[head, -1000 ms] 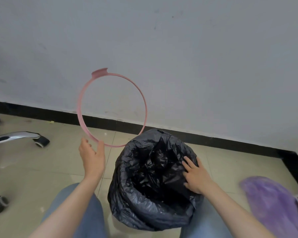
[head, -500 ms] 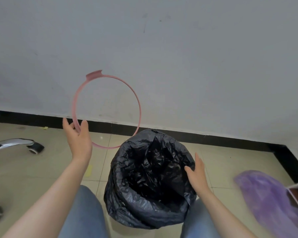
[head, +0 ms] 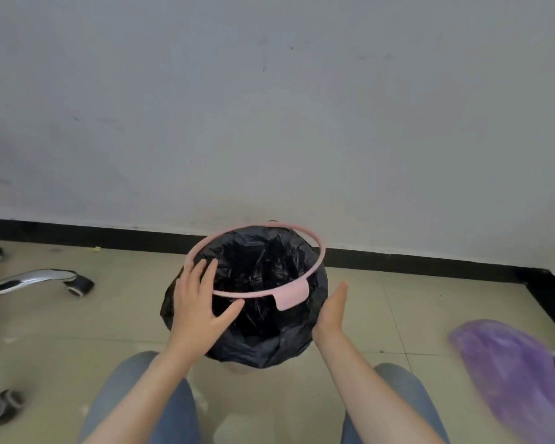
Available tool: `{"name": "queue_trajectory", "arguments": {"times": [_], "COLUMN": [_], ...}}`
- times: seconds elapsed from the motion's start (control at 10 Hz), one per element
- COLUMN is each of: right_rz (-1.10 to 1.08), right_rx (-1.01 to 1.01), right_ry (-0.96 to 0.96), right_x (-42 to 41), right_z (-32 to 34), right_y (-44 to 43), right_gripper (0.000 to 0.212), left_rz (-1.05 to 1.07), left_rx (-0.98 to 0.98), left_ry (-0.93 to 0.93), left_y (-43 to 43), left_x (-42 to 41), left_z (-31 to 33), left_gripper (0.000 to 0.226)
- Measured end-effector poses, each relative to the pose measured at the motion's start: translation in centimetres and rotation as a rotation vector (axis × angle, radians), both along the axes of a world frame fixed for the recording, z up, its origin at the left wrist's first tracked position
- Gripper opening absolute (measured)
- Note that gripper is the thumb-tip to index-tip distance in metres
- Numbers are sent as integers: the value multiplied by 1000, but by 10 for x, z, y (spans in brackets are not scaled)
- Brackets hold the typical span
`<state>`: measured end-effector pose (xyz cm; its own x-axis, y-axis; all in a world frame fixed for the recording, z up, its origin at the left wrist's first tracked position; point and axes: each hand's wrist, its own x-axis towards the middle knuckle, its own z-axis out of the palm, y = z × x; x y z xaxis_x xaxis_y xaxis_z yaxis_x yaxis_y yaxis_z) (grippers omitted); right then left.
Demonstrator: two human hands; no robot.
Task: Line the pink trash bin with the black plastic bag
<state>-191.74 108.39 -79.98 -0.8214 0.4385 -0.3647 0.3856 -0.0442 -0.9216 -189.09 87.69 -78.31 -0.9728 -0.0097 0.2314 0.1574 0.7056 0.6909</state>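
Black bag (head: 279, 344) covers the pink bin (head: 237, 368) at btm ctr of the frame, w/ only a bit of bin showing under it. Pink ring (head: 291, 296) lies tilted on the bag's mouth. Left grip (head: 202, 302) is released, laid flat on the ring's left side, & right grip (head: 332, 310) is released too, flat against the bag's right side.

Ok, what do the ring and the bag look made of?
Ring: probably rigid pink plastic, matte; it holds a clean hoop with a moulded tab. Bag: thin black plastic film, glossy; creased, with shiny highlights.
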Motion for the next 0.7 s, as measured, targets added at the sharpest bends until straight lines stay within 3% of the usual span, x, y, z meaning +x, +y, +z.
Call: {"name": "queue_trajectory", "arguments": {"times": [0.2, 0.3, 0.4, 0.5, 0.7], "right_rz": [107, 332, 441, 445, 418], "right_rx": [61, 341, 468, 435, 535], "right_ry": [77, -12, -38, -63, -3], "right_x": [3, 11, 21, 22, 14], "right_z": [5, -11, -22, -25, 9], "right_y": [5, 4, 2, 3, -1], "right_gripper": [37, 58, 65, 64, 55], "left_rz": [-27, 47, 96, 90, 89], "left_rx": [-288, -304, -223, -214, -400], "left_ry": [-182, -265, -332, -334, -294], "left_y": [-5, 7, 17, 16, 1], "left_x": [32, 39, 39, 24, -16], "left_z": [-48, -58, -64, -66, -48], "left_gripper": [101, 103, 94, 81, 74]}}
